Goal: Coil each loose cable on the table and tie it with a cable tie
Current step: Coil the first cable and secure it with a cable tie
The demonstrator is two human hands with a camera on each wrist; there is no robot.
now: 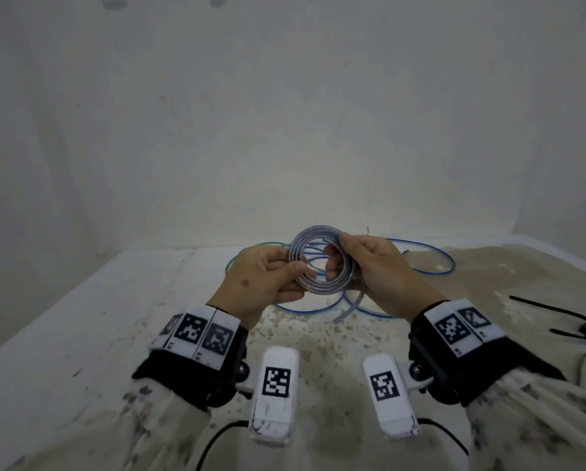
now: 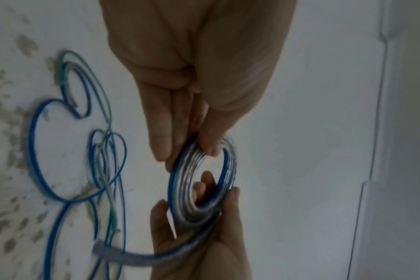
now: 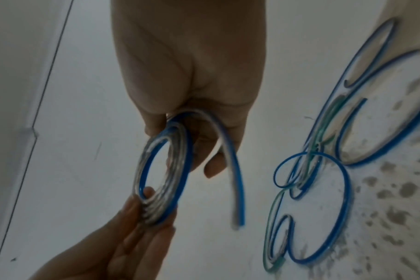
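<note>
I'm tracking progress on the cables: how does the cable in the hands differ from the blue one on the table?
The held cable is wound into a tight round coil; the blue cable sprawls in wide loose loops. The coil is raised between the left hand and right hand; the blue cable lies untouched on the table. Neither shows a tie.

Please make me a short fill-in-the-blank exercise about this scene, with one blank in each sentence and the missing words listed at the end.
1. The coil of clear cable is held by ____ hands.
2. The black cable ties lie on the table on the person's ____ side.
3. The loose cables left on the table are mostly ____ in colour.
4. The free end of the coiled cable hangs from the ____ hand.

Missing words: both; right; blue; right
</note>
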